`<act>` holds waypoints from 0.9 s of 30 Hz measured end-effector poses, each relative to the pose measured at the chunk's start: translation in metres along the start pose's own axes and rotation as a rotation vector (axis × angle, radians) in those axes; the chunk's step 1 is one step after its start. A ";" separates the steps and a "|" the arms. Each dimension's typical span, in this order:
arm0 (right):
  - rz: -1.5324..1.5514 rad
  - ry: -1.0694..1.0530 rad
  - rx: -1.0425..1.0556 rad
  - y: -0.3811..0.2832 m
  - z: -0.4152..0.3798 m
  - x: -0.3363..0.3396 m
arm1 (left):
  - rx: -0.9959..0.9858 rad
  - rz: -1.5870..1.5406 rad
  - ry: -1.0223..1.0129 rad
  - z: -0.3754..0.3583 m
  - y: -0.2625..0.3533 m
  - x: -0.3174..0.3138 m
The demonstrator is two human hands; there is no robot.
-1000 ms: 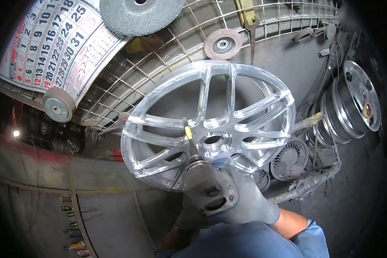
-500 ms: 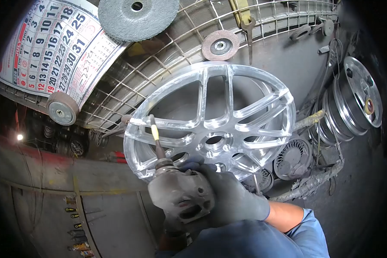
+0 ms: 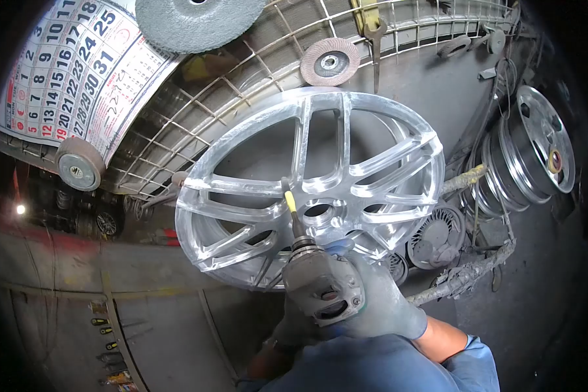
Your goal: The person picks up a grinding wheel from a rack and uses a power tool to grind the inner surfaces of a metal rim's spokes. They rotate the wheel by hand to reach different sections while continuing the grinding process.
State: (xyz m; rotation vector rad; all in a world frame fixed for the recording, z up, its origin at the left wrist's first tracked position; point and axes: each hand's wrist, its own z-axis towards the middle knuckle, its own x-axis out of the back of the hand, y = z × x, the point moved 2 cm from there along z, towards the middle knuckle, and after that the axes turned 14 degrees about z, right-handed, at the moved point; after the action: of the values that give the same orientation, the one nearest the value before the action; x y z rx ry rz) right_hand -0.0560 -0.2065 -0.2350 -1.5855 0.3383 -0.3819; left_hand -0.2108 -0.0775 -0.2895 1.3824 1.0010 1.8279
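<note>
A die grinder (image 3: 323,284) with a long spindle and a yellow-banded bit (image 3: 289,199) points away from me. My gloved right hand (image 3: 389,300) is closed round the right side of its body. At the lower left, my left hand (image 3: 295,323) grips the grinder too, dark and partly hidden behind the housing. In front stands a bare, shiny alloy wheel (image 3: 310,185), tilted, with paired spokes. The bit's tip overlaps the inner end of a left spoke pair, close to the hub. Both hands overlap the wheel's lower edge in this view.
A wire rack (image 3: 261,62) behind the wheel carries a grey abrasive disc (image 3: 196,32), a flap disc (image 3: 330,62) and a wrench (image 3: 375,49). A calendar (image 3: 65,85) hangs at left. More wheels (image 3: 536,137) are stacked at right, beside a crusted metal bar (image 3: 457,281).
Both hands and the grinder have moved right across the wheel, taking the bit from the outer left spokes to near the hub. The background has shifted slightly left in view.
</note>
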 end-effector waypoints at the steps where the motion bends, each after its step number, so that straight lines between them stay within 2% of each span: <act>1: -0.001 -0.004 0.001 -0.002 0.001 -0.001 | -0.052 0.056 0.001 0.004 0.007 0.003; 3: 0.046 -0.034 -0.018 -0.008 0.003 -0.005 | 0.004 -0.016 0.012 0.005 0.014 0.007; 6: 0.077 -0.050 -0.030 -0.024 0.007 -0.005 | 0.265 -0.354 0.085 0.005 0.020 0.015; 9: 0.078 -0.114 0.034 -0.025 0.015 -0.005 | 0.358 -0.544 0.150 0.011 0.024 0.019; 16: -0.042 -0.093 0.002 -0.005 0.008 -0.009 | 0.356 -0.684 0.185 0.028 0.025 0.016; 22: -0.073 -0.139 0.230 -0.028 0.023 -0.018 | 0.338 -0.743 0.269 0.033 0.034 0.036; 24: -0.030 -0.184 0.153 -0.041 0.028 -0.017 | 0.325 -0.753 0.290 0.036 0.036 0.043; 27: 0.082 -0.181 0.198 -0.050 0.030 -0.013 | 0.307 -0.775 0.296 0.040 0.038 0.047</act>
State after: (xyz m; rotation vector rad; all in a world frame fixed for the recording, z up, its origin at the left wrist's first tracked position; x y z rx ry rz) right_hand -0.0555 -0.1713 -0.1863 -1.3951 0.2183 -0.2004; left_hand -0.1851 -0.0497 -0.2279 0.7023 1.7314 1.3264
